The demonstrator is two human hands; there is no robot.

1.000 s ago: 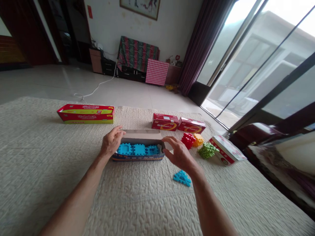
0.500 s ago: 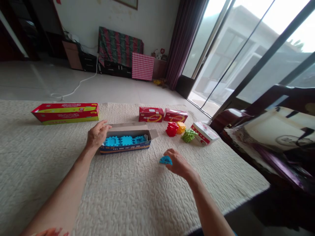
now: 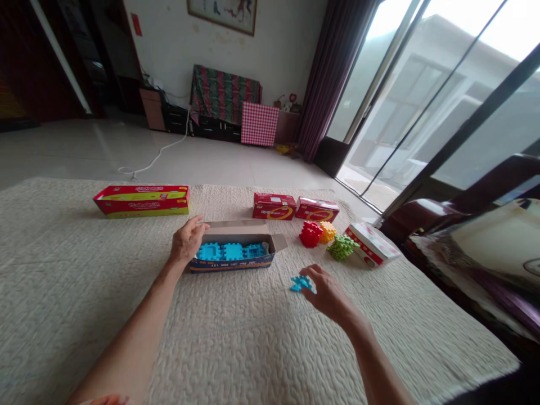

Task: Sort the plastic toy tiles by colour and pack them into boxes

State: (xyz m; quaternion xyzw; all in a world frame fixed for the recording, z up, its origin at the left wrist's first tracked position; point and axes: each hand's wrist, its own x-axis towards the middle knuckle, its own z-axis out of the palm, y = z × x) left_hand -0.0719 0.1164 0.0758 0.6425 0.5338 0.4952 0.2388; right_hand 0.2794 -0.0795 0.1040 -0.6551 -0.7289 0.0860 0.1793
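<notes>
A long blue cardboard box (image 3: 236, 265) lies with its top open on the quilted cover, filled with a row of light-blue interlocking plastic blocks (image 3: 233, 251). My left hand (image 3: 187, 242) grips the box at its left end, fingers curled at the flap and back edge. To the right of the box, my right hand (image 3: 328, 292) is closed around one edge of a loose light-blue plastic piece with notched edges (image 3: 300, 283), held between thumb and fingers close above the cover. My palm hides part of that piece.
Beyond my right hand stand a red notched cube (image 3: 311, 234), an orange one (image 3: 327, 232) and a green one (image 3: 342, 247). A white-and-red box (image 3: 373, 244) lies beside them. Two red boxes (image 3: 274, 207) sit behind, and a red-and-green box (image 3: 143, 201) is at far left.
The view has swung left and tilted up, so everything sits further right and lower. The blue piece in my right hand has turned, showing more of its notched shape. My left hand stays at the box.
</notes>
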